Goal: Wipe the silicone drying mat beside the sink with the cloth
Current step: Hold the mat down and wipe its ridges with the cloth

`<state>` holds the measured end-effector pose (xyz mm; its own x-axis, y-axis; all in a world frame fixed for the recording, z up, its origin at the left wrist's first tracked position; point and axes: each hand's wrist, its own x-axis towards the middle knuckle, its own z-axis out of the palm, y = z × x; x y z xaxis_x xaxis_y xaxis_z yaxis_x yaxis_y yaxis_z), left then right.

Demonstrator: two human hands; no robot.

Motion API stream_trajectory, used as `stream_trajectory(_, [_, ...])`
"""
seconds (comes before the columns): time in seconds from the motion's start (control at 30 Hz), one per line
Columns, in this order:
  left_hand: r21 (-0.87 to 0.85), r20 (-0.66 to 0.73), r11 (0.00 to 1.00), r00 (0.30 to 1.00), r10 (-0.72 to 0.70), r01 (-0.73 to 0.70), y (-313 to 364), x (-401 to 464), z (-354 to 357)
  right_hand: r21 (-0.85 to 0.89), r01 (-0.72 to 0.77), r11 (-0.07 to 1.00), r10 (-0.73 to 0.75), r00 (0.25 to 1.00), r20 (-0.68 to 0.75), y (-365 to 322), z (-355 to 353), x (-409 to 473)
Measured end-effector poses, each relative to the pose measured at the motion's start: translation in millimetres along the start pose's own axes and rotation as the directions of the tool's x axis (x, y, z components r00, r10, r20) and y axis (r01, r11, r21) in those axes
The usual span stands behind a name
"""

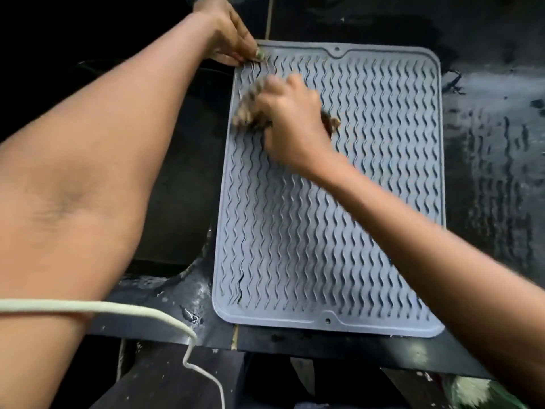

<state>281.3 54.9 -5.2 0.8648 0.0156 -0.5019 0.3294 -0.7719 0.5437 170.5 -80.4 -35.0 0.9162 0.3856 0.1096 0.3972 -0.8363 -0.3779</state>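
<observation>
Wiping in progress, judged from pose and blur. Nearest: white cord (pixel 124 308) draped over left forearm, clear of the work. Mat (pixel 339 202) lay flat on dark wet counter (pixel 495 143), long side just beside sink (pixel 177 178), probably so runoff drains that way. Right hand (pixel 289 119) closed around bunched cloth (pixel 250 107), pressed onto mat's far-left area; cloth blurred, ends poking out both sides of the fist. Farthest: left hand (pixel 227 33) pinched shut on mat's far-left corner, likely pinning it so soft silicone didn't slide or ruck under the strokes. Rest of mat uncovered, probably left to wipe.
</observation>
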Motion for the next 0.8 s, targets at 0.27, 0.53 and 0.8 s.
stream_trajectory(0.27, [-0.034,0.060,0.998,0.997,-0.052,0.054,10.1,-1.3,-6.3,0.237,0.085,0.968,-0.112,0.989,0.101,-21.2,-23.8,-19.7])
stream_trajectory(0.53, [0.055,0.126,0.997,0.990,-0.056,0.050,13.7,-0.5,-1.0,-0.134,0.059,0.989,-0.049,0.996,0.073,-18.0,10.3,28.2])
stream_trajectory(0.8, [0.031,0.055,0.989,0.987,-0.148,0.146,22.1,-2.5,-0.4,0.233,0.291,0.928,-0.362,0.853,0.376,-70.5,-9.1,-109.3])
